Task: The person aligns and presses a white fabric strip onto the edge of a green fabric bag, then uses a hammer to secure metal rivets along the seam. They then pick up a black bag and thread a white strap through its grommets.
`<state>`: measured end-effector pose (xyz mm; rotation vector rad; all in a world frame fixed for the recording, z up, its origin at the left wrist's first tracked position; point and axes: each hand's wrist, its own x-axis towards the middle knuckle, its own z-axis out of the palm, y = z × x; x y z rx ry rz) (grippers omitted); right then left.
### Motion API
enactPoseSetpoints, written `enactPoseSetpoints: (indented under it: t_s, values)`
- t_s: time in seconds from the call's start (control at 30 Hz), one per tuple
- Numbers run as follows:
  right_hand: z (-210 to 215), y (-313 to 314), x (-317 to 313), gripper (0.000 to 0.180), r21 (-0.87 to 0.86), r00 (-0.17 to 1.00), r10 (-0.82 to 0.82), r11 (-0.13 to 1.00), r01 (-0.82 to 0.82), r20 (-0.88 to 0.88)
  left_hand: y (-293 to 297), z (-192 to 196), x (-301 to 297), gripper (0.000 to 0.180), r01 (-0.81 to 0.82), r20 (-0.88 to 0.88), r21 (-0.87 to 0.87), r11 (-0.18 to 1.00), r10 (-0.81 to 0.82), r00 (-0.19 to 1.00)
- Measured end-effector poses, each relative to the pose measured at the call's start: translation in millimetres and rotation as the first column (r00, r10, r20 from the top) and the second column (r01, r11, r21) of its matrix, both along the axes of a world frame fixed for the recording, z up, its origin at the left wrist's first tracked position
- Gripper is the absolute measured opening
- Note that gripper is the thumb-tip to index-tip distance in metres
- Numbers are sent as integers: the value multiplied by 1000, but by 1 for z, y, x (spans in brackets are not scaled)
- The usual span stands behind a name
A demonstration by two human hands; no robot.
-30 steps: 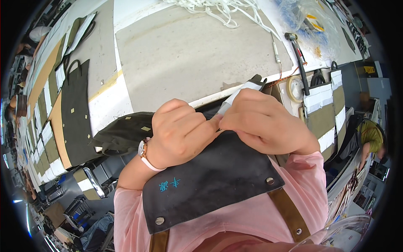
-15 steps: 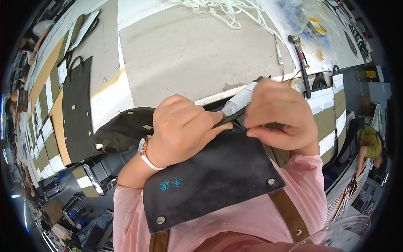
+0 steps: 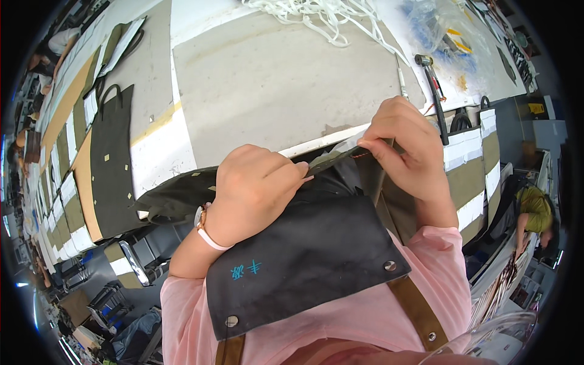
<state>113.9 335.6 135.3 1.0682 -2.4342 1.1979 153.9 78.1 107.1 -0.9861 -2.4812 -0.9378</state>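
Observation:
My left hand (image 3: 258,188) and my right hand (image 3: 404,146) both pinch the upper edge of a dark olive fabric piece (image 3: 182,198) that hangs off the near edge of the grey worktable (image 3: 274,79). An orange stitch line shows at the edge between the hands. The right hand is raised higher than the left, and the edge runs taut between them. A watch with a pale band sits on my left wrist. Below the hands lies the dark bib of my apron (image 3: 304,261) with metal snaps and tan straps.
A hammer (image 3: 432,91) and a slim pen-like tool (image 3: 401,82) lie at the table's right edge. White cord (image 3: 322,18) is piled at the far side, with a plastic bag (image 3: 438,30) beside it. Finished dark bags (image 3: 109,152) are stacked at left. Another person (image 3: 535,207) works at right.
My hands have drawn apart: the right hand moved up and to the right, stretching the fabric edge out between them. The left hand stayed about where it was.

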Motion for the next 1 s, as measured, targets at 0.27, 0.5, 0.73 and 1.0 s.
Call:
enactPoseSetpoints:
  t_s: [0.27, 0.5, 0.73, 1.0]
  values:
    - [-16, -20, 10, 22, 147, 954, 287, 951, -274, -83, 6, -9, -3, 16, -23, -135, 32, 999, 27, 990]
    - [-29, -25, 10, 24, 64, 914, 319, 947, -313, -250, 7, -11, -3, 15, -6, -157, 61, 998, 15, 988]
    - [-39, -19, 8, 21, 25, 858, 362, 925, -379, -365, 7, -14, 0, 27, -6, -211, 86, 996, 24, 977]
    - [-37, -23, 9, 21, 17, 864, 382, 917, -399, -327, 6, -14, 0, 28, 4, -213, 101, 995, 18, 977]
